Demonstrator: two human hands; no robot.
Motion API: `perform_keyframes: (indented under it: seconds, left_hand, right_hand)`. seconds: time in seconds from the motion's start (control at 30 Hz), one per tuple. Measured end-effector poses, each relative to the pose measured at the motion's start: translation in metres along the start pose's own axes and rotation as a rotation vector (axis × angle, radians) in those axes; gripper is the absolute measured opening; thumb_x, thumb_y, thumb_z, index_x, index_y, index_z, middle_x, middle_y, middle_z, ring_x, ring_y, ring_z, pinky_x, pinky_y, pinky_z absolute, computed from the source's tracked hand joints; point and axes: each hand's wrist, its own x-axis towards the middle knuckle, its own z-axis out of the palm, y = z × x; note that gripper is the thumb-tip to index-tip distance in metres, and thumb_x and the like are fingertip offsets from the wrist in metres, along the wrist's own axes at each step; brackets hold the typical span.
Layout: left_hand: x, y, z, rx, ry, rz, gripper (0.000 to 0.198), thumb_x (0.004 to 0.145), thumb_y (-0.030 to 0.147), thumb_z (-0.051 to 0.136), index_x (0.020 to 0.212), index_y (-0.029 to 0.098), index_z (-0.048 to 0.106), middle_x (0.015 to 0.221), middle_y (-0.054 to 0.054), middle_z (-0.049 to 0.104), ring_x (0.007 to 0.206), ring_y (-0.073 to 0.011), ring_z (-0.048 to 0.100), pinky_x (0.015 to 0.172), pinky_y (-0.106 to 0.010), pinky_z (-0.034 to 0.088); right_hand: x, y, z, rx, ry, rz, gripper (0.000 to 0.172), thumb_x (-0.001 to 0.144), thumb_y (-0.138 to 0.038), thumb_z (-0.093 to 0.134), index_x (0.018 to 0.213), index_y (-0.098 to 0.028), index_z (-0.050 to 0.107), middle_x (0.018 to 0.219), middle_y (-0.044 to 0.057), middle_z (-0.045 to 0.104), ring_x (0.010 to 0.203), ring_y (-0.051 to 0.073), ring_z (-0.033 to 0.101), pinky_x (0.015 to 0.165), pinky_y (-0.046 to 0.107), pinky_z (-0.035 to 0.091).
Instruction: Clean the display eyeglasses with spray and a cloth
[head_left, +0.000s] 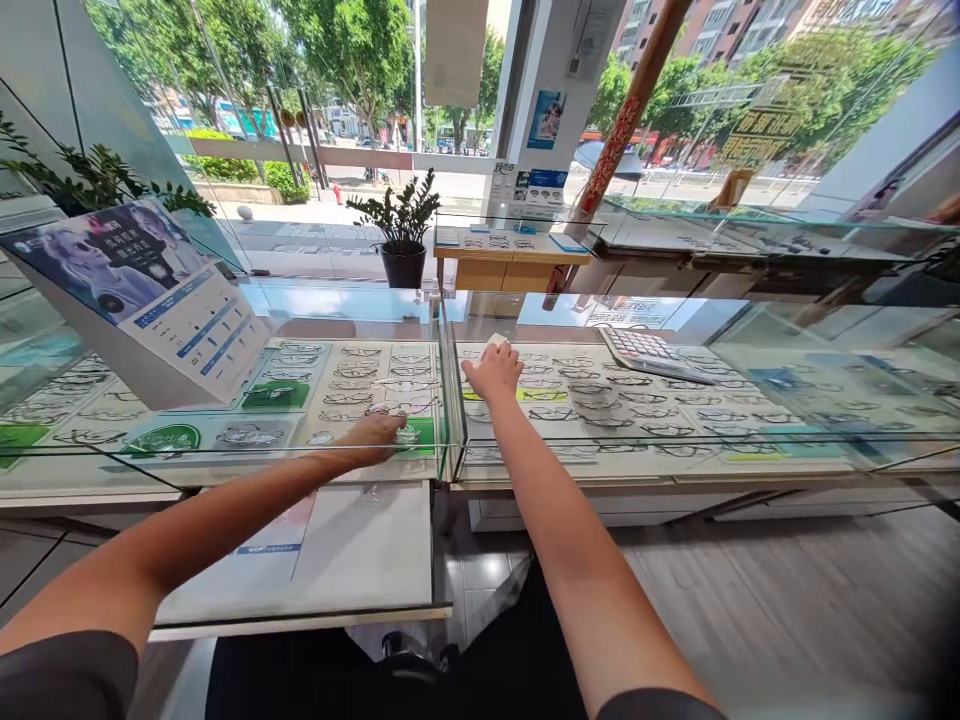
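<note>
Daylight comes through tall windows (375,120) on the far side, with trees (341,40) outside. A pale pillar (559,60) rises behind a wooden cabinet (480,276). Grey plank-patterned floor (750,590) spreads near right.

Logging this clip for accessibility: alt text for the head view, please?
A person's right hand touches a small white item at a glass counter displaying rows of eyeglasses; the left hand appears beside a green card, its grip unclear. A calculator lies to the right, a tented sign to the left, with a potted plant and street trees beyond.
</note>
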Motion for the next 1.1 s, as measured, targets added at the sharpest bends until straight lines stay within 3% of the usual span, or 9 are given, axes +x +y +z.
perform_keyframes:
  seconds: [0.07, 0.27, 0.4, 0.53, 0.67, 0.8, 0.93, 1.1]
  left_hand:
    - [-0.025, 0.011, -0.001, 0.038, -0.052, -0.027, 0.048, 0.079, 0.016, 0.070, 0.125, 0.025, 0.061, 0.121, -0.015, 0.077, 0.128, -0.0408, 0.067, 0.111, -0.053, 0.046]
    - [-0.097, 0.059, -0.022, -0.080, -0.144, 0.101, 0.043, 0.077, 0.012, 0.065, 0.115, 0.027, 0.052, 0.108, -0.008, 0.079, 0.119, -0.0360, 0.066, 0.106, -0.050, 0.043]
    - [-0.133, 0.089, -0.056, -0.134, -0.106, 0.248, 0.034, 0.075, 0.009, 0.063, 0.099, 0.027, 0.044, 0.107, -0.005, 0.075, 0.108, -0.0299, 0.063, 0.099, -0.044, 0.042]
    - [-0.145, 0.103, -0.105, -0.150, -0.034, 0.338, 0.031, 0.078, 0.010, 0.063, 0.099, 0.027, 0.046, 0.101, -0.003, 0.071, 0.103, -0.0274, 0.061, 0.102, -0.043, 0.042]
    - [-0.121, 0.092, -0.151, -0.049, 0.143, 0.308, 0.025, 0.083, 0.016, 0.062, 0.101, 0.026, 0.049, 0.103, -0.005, 0.072, 0.104, -0.0289, 0.061, 0.101, -0.044, 0.040]
    - [-0.068, 0.064, -0.179, 0.094, 0.286, 0.243, 0.025, 0.085, 0.022, 0.064, 0.107, 0.024, 0.053, 0.103, -0.007, 0.073, 0.108, -0.0313, 0.061, 0.101, -0.045, 0.037]
    - [-0.006, 0.031, -0.184, 0.177, 0.300, 0.160, 0.028, 0.086, 0.028, 0.068, 0.111, 0.022, 0.056, 0.100, -0.008, 0.074, 0.111, -0.0345, 0.063, 0.102, -0.045, 0.036]
    - [0.053, -0.002, -0.165, 0.221, 0.247, 0.060, 0.031, 0.085, 0.029, 0.068, 0.114, 0.021, 0.059, 0.105, -0.012, 0.078, 0.114, -0.0378, 0.063, 0.101, -0.048, 0.036]
  right_hand:
    - [0.001, 0.001, 0.001, -0.005, 0.001, -0.003, 0.047, 0.101, -0.057, 0.056, 0.124, -0.017, 0.060, 0.149, 0.026, 0.057, 0.137, 0.043, 0.051, 0.113, 0.056, 0.041]
    - [0.000, 0.002, 0.003, -0.013, 0.015, -0.008, 0.050, 0.103, -0.055, 0.056, 0.132, -0.015, 0.061, 0.154, 0.027, 0.055, 0.139, 0.043, 0.050, 0.115, 0.055, 0.040]
    - [-0.001, 0.002, 0.001, -0.019, 0.004, -0.007, 0.051, 0.103, -0.055, 0.056, 0.133, -0.013, 0.061, 0.154, 0.027, 0.055, 0.140, 0.043, 0.051, 0.114, 0.054, 0.040]
    - [-0.002, 0.002, 0.001, -0.020, 0.003, -0.007, 0.051, 0.103, -0.054, 0.055, 0.133, -0.014, 0.060, 0.154, 0.027, 0.055, 0.141, 0.043, 0.051, 0.115, 0.054, 0.040]
    - [-0.002, 0.001, 0.000, -0.013, 0.007, -0.004, 0.050, 0.103, -0.053, 0.055, 0.133, -0.014, 0.060, 0.155, 0.027, 0.056, 0.142, 0.044, 0.051, 0.116, 0.055, 0.040]
    - [-0.003, 0.001, -0.002, -0.014, 0.008, -0.003, 0.050, 0.102, -0.053, 0.054, 0.133, -0.014, 0.061, 0.155, 0.027, 0.056, 0.141, 0.044, 0.051, 0.116, 0.055, 0.040]
    - [-0.004, 0.000, -0.003, -0.026, 0.000, 0.003, 0.051, 0.102, -0.053, 0.053, 0.134, -0.013, 0.061, 0.156, 0.027, 0.057, 0.141, 0.044, 0.051, 0.115, 0.055, 0.041]
    - [-0.003, 0.000, -0.003, -0.021, 0.004, 0.001, 0.050, 0.103, -0.055, 0.053, 0.132, -0.015, 0.062, 0.155, 0.026, 0.057, 0.142, 0.044, 0.050, 0.116, 0.055, 0.040]
